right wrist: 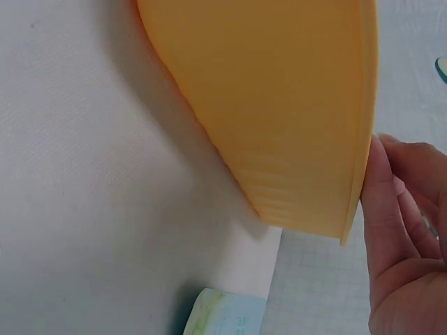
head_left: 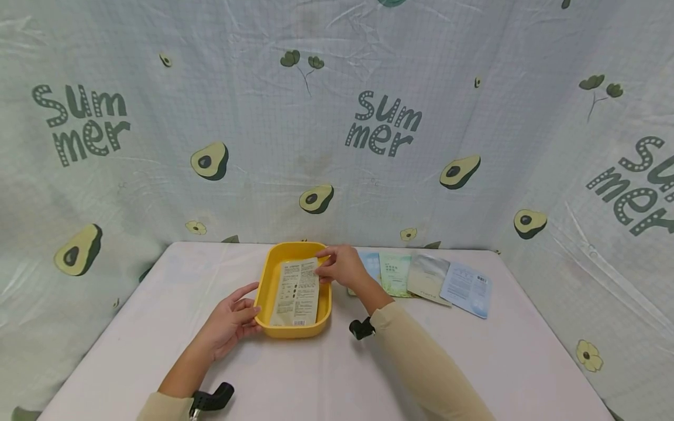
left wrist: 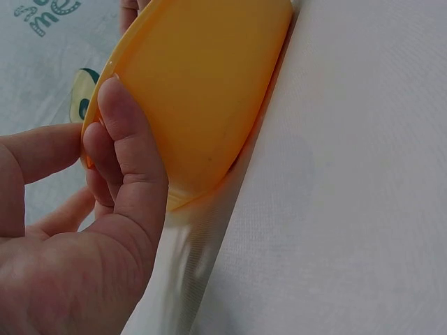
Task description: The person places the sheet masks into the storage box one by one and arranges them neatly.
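A yellow plastic tray [head_left: 326, 313] stands on the table, its far end toward the patterned backdrop. Inside it lies a flat sheet mask packet [head_left: 295, 295], pale beige with printed text and a barcode. My left hand [head_left: 234, 321] pinches the tray's left rim, thumb on one side and fingers on the other, as the left wrist view shows. Over the tray's right rim, my right hand [head_left: 342, 269] pinches the packet at its upper right edge. In the right wrist view the tray's wall hides the packet, with the fingertips right at the rim.
Right of the tray, several more packets lie fanned in a row: a green one [head_left: 395, 272], a silver-beige one [head_left: 429, 278] and a light blue one [head_left: 467, 289] at the end. Behind the white table [head_left: 421, 356] hangs an avocado-print backdrop [head_left: 263, 117].
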The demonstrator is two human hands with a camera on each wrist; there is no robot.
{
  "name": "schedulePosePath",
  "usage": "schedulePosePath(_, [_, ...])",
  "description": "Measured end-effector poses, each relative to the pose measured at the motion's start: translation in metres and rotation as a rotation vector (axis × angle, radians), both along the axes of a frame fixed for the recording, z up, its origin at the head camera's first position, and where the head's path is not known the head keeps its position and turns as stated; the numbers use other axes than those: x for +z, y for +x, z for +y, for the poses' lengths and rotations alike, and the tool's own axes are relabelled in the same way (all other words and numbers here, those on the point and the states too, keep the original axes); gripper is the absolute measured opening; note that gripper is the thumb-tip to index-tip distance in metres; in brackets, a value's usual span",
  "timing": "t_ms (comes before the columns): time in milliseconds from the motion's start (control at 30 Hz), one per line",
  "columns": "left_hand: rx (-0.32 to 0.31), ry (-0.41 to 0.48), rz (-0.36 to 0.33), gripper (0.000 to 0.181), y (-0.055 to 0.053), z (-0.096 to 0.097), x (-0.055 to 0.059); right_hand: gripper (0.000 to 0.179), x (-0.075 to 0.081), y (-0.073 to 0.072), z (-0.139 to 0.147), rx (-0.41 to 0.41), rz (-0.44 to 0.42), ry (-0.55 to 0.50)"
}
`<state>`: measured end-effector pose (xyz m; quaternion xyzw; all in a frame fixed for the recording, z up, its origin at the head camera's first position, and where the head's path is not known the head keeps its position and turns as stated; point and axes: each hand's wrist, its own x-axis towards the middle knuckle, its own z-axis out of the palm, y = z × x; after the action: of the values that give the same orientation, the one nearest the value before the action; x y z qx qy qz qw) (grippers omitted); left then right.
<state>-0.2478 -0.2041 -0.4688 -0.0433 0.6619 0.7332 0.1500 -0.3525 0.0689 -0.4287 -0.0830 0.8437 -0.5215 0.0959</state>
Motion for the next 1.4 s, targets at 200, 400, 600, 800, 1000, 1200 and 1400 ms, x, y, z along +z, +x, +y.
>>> schedulePosePath(200, [0.007,0.004,-0.002,0.069,-0.002,0.000,0.002,0.040,0.007,0.001,-0.001,0.001,0.040,0.051])
schedulePosePath(400, [0.002,0.008,0.003,0.070,-0.003,0.000,-0.001,0.035,0.009,0.003,0.000,0.006,0.046,0.093])
schedulePosePath(600, [0.008,0.005,0.004,0.069,-0.003,-0.001,-0.003,0.035,0.005,0.007,0.007,-0.018,0.030,0.076])
schedulePosePath(800, [0.007,0.002,0.001,0.070,-0.003,-0.001,-0.005,0.042,-0.004,0.012,0.026,-0.030,0.054,-0.022])
schedulePosePath(1000, [0.007,-0.005,0.003,0.070,-0.003,0.000,-0.004,0.037,-0.009,0.019,0.046,-0.075,0.065,-0.113])
schedulePosePath(1200, [0.005,-0.012,0.006,0.070,-0.002,0.001,-0.002,0.034,-0.015,0.025,0.066,-0.112,0.105,-0.221])
schedulePosePath(1400, [0.016,-0.041,-0.002,0.070,-0.002,0.002,-0.001,0.033,-0.020,0.031,0.081,-0.110,0.137,-0.325])
